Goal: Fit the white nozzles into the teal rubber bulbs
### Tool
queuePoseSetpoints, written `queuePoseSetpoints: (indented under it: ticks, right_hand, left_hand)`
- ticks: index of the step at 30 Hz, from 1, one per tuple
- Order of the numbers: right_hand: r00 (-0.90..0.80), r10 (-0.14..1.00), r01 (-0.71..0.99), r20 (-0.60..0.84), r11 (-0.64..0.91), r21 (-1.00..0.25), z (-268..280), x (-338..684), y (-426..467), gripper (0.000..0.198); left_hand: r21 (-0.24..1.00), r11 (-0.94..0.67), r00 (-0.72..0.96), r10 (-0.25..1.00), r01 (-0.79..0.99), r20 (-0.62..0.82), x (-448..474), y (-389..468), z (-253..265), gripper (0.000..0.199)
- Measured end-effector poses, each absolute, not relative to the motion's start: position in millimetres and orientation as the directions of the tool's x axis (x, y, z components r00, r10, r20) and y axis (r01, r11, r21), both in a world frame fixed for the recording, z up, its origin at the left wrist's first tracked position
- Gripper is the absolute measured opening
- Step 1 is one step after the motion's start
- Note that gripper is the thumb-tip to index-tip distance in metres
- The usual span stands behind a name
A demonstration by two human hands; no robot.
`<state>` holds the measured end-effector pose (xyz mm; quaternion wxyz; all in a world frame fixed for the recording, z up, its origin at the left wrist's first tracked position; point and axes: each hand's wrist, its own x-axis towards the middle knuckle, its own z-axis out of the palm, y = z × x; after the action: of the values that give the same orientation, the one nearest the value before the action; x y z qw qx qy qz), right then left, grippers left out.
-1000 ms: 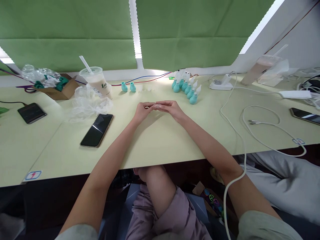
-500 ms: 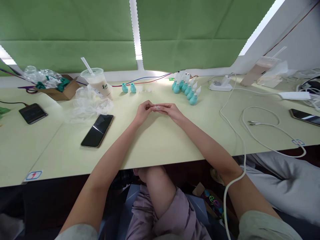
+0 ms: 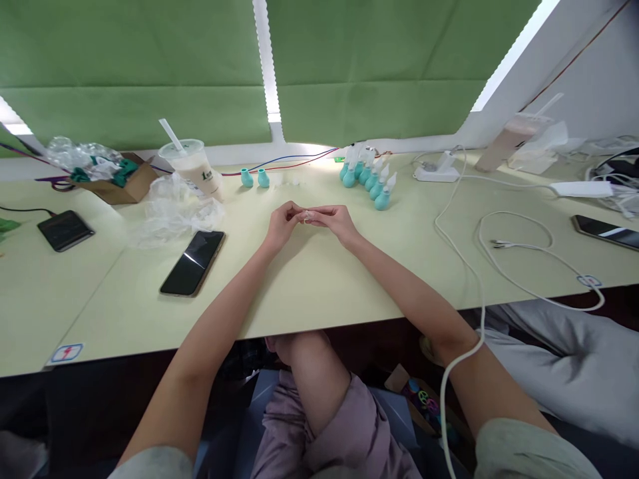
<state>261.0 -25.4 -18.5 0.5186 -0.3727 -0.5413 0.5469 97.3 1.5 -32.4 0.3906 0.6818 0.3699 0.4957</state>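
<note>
2 hands (image 3: 282, 225), fingertips pinched on a small clear piece (image 3: 308, 215), over a pale surface (image 3: 319, 286), 2 teal bulbs (image 3: 263, 179) standing beyond

Open tabletop (image 3: 319, 293) between forearms (image 3: 230, 306); phone (image 3: 192, 263) blocks left, teal bulbs (image 3: 382, 200) beyond right hand (image 3: 338, 221)

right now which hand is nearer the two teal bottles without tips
Left. The left hand is in front of the bottles, slightly to their right; the right hand is farther right.
</note>
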Motion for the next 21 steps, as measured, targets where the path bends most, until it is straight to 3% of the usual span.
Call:
queuePoseSetpoints:
  ticks: [10,15,21]
  right_hand:
    - [-0.235,0.971,-0.278,0.036,-0.032,-0.96,-31,266,-12,0.041]
    - [-0.292,0.953,-0.227,0.078,0.01,-0.974,-30,268,-16,0.038]
    - [-0.199,0.973,-0.192,0.119,0.08,-0.978,-26,264,-19,0.036]
  left_hand:
    - [0.928,-0.369,0.218,0.911,0.053,0.35,100,6,-37,0.027]
    - [0.929,-0.363,0.225,0.914,0.075,0.339,100,6,-40,0.03]
    - [0.926,-0.372,0.203,0.913,0.059,0.354,102,1,-32,0.034]
